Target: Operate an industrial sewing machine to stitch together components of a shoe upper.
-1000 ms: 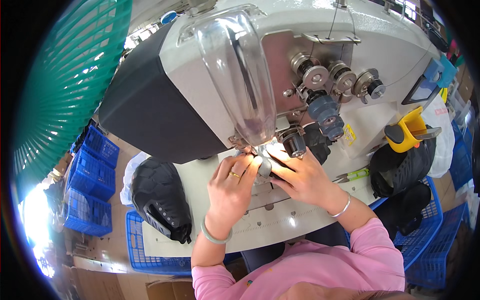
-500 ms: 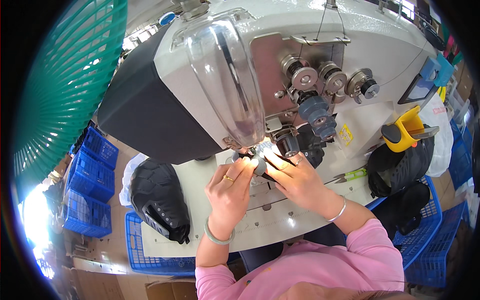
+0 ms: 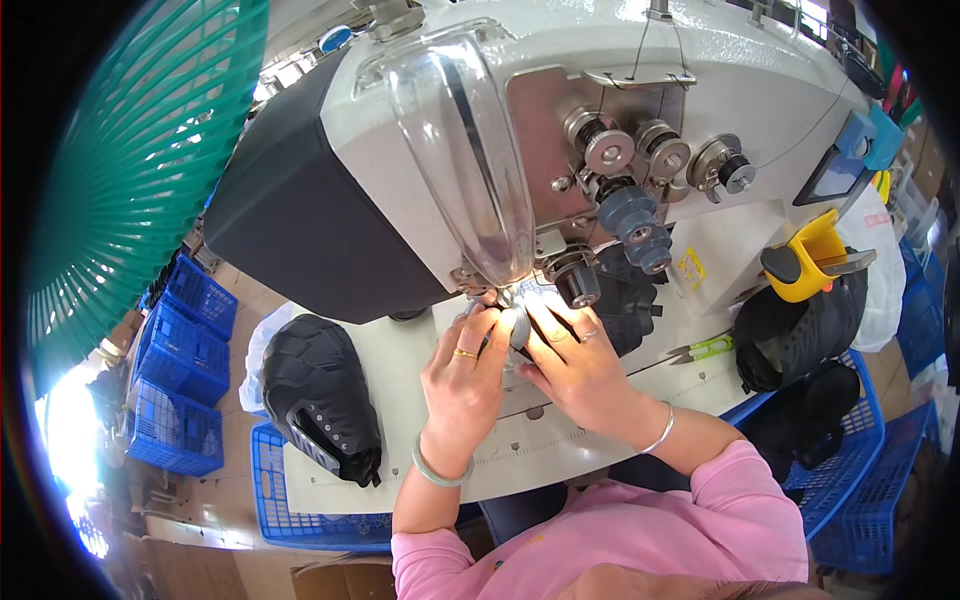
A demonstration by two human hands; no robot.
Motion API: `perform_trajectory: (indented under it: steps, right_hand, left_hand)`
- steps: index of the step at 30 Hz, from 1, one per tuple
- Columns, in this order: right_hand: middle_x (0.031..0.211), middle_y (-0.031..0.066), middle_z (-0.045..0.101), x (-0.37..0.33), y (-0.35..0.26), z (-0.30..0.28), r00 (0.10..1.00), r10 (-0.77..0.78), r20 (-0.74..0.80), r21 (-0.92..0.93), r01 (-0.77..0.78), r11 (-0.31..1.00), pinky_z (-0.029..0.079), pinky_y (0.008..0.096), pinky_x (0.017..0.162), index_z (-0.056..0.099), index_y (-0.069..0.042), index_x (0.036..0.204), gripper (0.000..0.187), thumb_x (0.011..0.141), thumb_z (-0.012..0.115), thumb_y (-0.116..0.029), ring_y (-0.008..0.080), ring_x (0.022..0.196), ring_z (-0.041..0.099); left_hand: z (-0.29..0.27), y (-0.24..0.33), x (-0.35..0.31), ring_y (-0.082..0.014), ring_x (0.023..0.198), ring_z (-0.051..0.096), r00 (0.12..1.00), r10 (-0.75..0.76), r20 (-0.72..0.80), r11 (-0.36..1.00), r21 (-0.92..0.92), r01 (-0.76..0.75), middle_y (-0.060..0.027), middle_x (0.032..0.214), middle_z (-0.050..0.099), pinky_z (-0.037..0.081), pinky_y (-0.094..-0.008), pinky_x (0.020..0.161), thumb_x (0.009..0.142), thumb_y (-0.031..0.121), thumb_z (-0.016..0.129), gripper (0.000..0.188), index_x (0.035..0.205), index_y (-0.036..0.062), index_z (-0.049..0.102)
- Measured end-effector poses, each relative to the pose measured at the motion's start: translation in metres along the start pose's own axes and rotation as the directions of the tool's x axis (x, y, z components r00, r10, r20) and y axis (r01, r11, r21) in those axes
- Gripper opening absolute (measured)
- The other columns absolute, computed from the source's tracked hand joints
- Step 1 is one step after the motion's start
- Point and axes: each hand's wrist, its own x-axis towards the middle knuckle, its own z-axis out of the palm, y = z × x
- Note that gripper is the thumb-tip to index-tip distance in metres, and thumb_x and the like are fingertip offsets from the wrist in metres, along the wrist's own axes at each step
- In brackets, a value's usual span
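Under the needle area of a large sewing machine (image 3: 420, 170), both my hands work on a black shoe upper (image 3: 628, 300) with a grey fabric strip (image 3: 521, 326). My left hand (image 3: 463, 372), with a yellow ring, pinches the strip's left side, fingers closed together. On the other side my right hand (image 3: 578, 368) presses the piece with its fingers, the thumb tucked toward the near edge. A bright lamp lights the fingertips, and the needle itself is hard to make out. The rest of the upper lies behind the right hand.
Another black shoe upper (image 3: 322, 400) lies at the table's left. Green thread snips (image 3: 702, 350) rest at the right, near a yellow holder (image 3: 808, 258) and more black uppers (image 3: 838, 320). Blue baskets (image 3: 275, 500) flank the table. A green fan guard (image 3: 150, 170) fills the upper left.
My right hand has shifted slightly left and nearer to me, its thumb now showing apart below. More of the black upper shows behind it. The view has shifted slightly.
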Motion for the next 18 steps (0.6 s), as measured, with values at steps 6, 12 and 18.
perform_trajectory:
  steps: [6, 12, 18]
  right_hand:
    - [0.121, 0.0202, 0.055, -0.002, 0.022, -0.016, 1.000, -0.003, -0.020, 0.171, 0.006, 0.985, 0.045, 0.0436, 0.096, 0.061, -0.003, 0.119, 0.040, 0.081, 0.072, -0.014, 0.0371, 0.113, 0.053]
    - [0.079, 0.0100, 0.053, 0.007, 0.020, -0.022, 0.976, 0.185, 0.111, 0.027, -0.189, 0.982, 0.048, 0.0395, 0.067, 0.063, -0.010, 0.126, 0.041, 0.085, 0.069, -0.013, 0.0285, 0.074, 0.055]
    - [0.070, 0.0066, 0.051, 0.007, 0.025, -0.016, 0.977, 0.165, 0.134, 0.006, -0.167, 0.986, 0.047, 0.0362, 0.054, 0.064, -0.012, 0.126, 0.039, 0.087, 0.067, -0.018, 0.0236, 0.061, 0.054]
  left_hand:
    - [0.001, -0.001, -0.004, -0.0237, 0.084, 0.067, 0.995, 0.033, -0.093, 0.999, -0.007, -0.034, -0.0078, 0.100, 0.067, 0.056, -0.0340, 0.070, 0.069, -0.002, 0.070, 0.028, 0.096, 0.0027, 0.071]
    - [0.003, -0.009, 0.000, -0.0212, 0.071, 0.065, 0.952, -0.300, -0.061, 0.908, -0.325, 0.265, -0.0048, 0.090, 0.071, 0.052, -0.0306, 0.060, 0.070, -0.003, 0.075, 0.023, 0.092, 0.0046, 0.074]
    - [-0.001, -0.003, 0.000, -0.0225, 0.072, 0.065, 0.993, -0.066, -0.099, 0.984, -0.171, 0.049, -0.0051, 0.093, 0.070, 0.052, -0.0310, 0.059, 0.066, -0.004, 0.075, 0.027, 0.092, 0.0037, 0.074]
